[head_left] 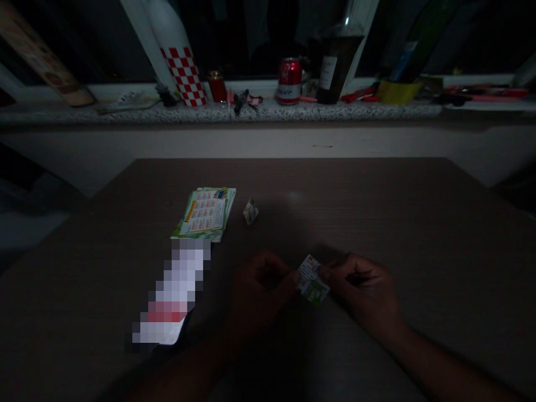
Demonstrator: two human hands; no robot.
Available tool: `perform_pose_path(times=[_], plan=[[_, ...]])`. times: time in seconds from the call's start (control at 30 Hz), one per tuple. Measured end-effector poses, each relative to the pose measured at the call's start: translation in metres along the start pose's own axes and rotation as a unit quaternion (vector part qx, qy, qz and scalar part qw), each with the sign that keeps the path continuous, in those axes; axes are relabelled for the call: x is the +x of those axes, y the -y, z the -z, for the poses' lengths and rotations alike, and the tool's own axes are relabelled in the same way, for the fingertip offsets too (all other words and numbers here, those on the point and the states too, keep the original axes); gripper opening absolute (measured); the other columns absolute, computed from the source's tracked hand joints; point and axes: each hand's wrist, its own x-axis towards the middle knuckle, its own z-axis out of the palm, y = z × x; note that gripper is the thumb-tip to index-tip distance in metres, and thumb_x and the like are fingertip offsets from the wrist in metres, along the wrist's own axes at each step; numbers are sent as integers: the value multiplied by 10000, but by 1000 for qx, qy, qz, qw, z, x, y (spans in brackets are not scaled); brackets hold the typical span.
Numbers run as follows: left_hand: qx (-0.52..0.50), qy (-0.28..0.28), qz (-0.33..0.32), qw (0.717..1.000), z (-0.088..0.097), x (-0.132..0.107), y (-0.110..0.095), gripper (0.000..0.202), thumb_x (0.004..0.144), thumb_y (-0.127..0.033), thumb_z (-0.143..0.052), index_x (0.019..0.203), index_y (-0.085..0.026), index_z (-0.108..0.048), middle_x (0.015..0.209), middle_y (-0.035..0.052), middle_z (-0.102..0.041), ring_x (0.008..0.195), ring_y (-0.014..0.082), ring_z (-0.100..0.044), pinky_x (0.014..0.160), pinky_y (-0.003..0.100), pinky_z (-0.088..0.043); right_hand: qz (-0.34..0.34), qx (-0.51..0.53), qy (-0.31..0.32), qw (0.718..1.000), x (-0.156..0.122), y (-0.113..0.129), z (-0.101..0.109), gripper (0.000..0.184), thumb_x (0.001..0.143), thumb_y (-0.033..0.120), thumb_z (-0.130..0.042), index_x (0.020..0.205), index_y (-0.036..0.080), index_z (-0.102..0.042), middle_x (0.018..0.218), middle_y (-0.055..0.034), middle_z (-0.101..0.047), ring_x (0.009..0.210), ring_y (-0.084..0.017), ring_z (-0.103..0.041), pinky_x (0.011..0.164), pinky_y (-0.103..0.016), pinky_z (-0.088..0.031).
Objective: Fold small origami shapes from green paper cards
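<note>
Between my two hands is a small folded piece of printed paper, roughly square and turned on its corner, with a green patch on its lower part. My left hand pinches its left corner between thumb and fingers. On the opposite corner, my right hand has a similar pinch. A small folded paper shape stands on the table beyond my left hand. To the left of that lies a stack of printed paper sheets, green-edged, with number grids on top.
A phone-like device, its screen blurred out, lies left on the brown table. The granite sill behind holds a red can, a checkered bottle, a dark cup and a yellow tape roll.
</note>
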Motion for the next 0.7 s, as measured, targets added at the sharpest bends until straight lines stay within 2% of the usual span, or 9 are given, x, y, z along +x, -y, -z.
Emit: perform_pose_path(times=[0.13,0.23,0.33,0.47,0.6,0.7], plan=[[-34,35,40,998,-1,5,0,152,668,-234,-744,730,-157,-629,668,-13,-642,606,109,-591,560,199,-469,15,-7,19,1000,0,0,-1,197,697,221,-744,549,185,-618,613,-36,-720,512,-131,-634,484,-226,-508],[-50,72,57,995,-2,6,2,159,696,-276,-740,776,-154,-679,719,12,-681,657,129,-616,606,221,-482,37,-23,44,998,-1,0,-1,191,701,212,-737,552,185,-620,597,-37,-713,496,-133,-629,468,-232,-506],[-36,94,55,993,-1,6,3,147,745,-296,-708,758,-150,-707,699,19,-684,651,131,-612,602,220,-465,44,-41,54,997,-2,-2,-1,189,698,214,-739,555,180,-619,578,-35,-699,490,-131,-623,466,-230,-503],[-18,100,34,994,0,4,0,145,776,-295,-679,761,-157,-719,695,17,-687,650,129,-609,609,216,-460,38,-61,38,997,-1,-3,0,223,684,227,-751,536,177,-591,511,-5,-641,443,-98,-558,425,-200,-456],[-12,92,21,995,0,3,-1,144,793,-286,-660,778,-157,-722,715,20,-695,668,132,-613,622,213,-464,-9,-14,29,999,-1,-4,0,194,676,240,-766,618,180,-590,511,27,-604,444,-80,-524,436,-185,-443],[-18,67,14,997,0,3,0,156,788,-297,-665,774,-150,-717,700,16,-689,649,133,-608,603,212,-466,-65,50,84,993,-2,-4,-1,190,670,262,-777,785,180,-650,597,13,-654,501,-96,-570,476,-193,-470]])
